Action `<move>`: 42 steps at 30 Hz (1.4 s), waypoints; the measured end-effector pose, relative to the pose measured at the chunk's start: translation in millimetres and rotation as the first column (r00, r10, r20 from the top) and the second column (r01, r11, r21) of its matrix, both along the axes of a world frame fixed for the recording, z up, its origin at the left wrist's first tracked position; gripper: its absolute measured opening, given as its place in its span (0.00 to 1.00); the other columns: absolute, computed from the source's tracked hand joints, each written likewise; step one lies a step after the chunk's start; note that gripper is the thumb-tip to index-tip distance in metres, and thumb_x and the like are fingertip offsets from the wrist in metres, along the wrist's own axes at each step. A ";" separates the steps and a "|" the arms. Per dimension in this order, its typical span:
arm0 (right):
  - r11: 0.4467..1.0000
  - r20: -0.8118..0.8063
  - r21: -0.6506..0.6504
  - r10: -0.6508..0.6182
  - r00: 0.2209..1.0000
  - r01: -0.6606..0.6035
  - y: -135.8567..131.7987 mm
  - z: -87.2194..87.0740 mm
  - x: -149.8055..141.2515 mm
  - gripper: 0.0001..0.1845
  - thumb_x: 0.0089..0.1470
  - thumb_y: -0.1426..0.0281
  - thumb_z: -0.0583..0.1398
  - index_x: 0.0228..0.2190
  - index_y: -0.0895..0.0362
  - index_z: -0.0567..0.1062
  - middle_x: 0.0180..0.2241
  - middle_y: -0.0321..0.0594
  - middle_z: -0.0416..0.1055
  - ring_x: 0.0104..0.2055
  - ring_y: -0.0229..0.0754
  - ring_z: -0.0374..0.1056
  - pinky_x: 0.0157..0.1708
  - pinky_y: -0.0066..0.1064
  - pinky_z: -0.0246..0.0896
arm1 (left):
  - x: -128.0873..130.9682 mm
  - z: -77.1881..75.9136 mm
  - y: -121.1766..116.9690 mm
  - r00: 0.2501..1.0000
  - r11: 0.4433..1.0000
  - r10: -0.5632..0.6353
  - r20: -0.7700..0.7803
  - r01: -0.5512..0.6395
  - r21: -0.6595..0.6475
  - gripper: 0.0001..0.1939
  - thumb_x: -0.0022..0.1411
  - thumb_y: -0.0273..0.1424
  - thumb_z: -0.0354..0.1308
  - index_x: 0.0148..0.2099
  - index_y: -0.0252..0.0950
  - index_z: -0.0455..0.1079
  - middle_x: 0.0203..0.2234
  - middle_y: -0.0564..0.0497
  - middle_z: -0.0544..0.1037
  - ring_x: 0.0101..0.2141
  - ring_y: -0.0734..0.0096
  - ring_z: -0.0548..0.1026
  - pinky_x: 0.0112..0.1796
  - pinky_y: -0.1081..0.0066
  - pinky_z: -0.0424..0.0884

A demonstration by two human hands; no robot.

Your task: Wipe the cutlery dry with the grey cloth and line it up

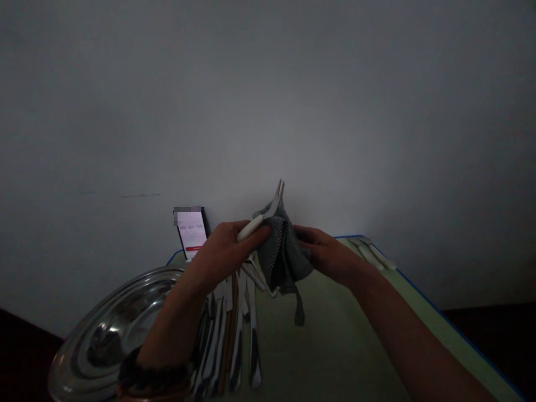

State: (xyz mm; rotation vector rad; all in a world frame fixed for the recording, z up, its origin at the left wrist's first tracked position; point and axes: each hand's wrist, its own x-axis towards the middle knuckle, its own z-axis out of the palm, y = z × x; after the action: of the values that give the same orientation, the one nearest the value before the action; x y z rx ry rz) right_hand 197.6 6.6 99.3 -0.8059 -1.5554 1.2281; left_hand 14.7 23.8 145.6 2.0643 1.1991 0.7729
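My left hand (228, 245) is closed round the white handle of a fork (251, 228), whose metal tines point up and away from me. A grey cloth (278, 251) is bunched against the fork's neck and hangs down in folds, a loop dangling from its lower end. On the cloth's right side, my right hand (324, 254) grips it with curled fingers; the fingertips are partly hidden behind the fabric. Below my left hand lie several knives (254, 346) and other cutlery in a row, along with wooden chopsticks (229, 340).
A large shiny metal basin (84, 340) stands at the left of the green table (326, 346). A phone (192, 231) showing a timer leans against the wall behind. Two white-handled utensils (379, 257) lie by the blue-edged right back corner.
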 end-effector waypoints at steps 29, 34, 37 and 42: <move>0.754 0.303 -0.036 -0.618 0.726 0.656 10.8 3.2 40.0 0.20 0.48 0.57 0.54 0.27 0.61 0.76 0.27 0.44 0.73 0.29 0.44 0.66 0.27 0.32 0.57 | -25.4 3.5 -3.8 0.977 0.997 -0.067 -0.203 0.060 -0.043 0.21 0.60 0.47 0.45 0.27 0.35 0.64 0.14 0.58 0.63 0.15 0.78 0.61 0.18 0.78 0.55; 0.795 0.073 -0.004 -0.605 0.793 0.607 1.4 11.0 32.0 0.21 0.51 0.56 0.53 0.34 0.60 0.75 0.32 0.43 0.73 0.35 0.44 0.67 0.34 0.33 0.60 | -21.6 4.4 -6.9 0.923 0.994 -0.051 -0.382 0.082 0.065 0.21 0.59 0.47 0.46 0.34 0.35 0.70 0.19 0.54 0.70 0.20 0.73 0.67 0.20 0.76 0.58; 0.802 0.172 0.354 -0.561 0.809 0.481 -13.5 19.5 18.2 0.18 0.55 0.59 0.51 0.37 0.57 0.75 0.40 0.42 0.69 0.43 0.42 0.65 0.42 0.33 0.58 | -19.8 5.2 -7.3 0.909 0.986 -0.079 -0.408 0.132 0.103 0.20 0.58 0.46 0.47 0.37 0.36 0.72 0.22 0.53 0.73 0.23 0.73 0.68 0.24 0.76 0.59; 0.867 0.514 0.497 -0.333 0.791 0.041 -31.0 27.2 -1.4 0.19 0.59 0.62 0.47 0.46 0.51 0.70 0.54 0.41 0.60 0.56 0.42 0.54 0.53 0.37 0.49 | -22.2 9.0 -8.8 0.903 0.966 -0.062 -0.425 0.161 0.201 0.16 0.58 0.39 0.48 0.36 0.34 0.73 0.22 0.54 0.73 0.22 0.74 0.68 0.25 0.77 0.60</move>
State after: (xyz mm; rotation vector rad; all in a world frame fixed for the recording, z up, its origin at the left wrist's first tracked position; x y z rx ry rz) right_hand 196.2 -24.4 126.5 -1.0455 -2.0926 0.4082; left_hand -7.5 15.0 154.6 2.5615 1.2397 0.4424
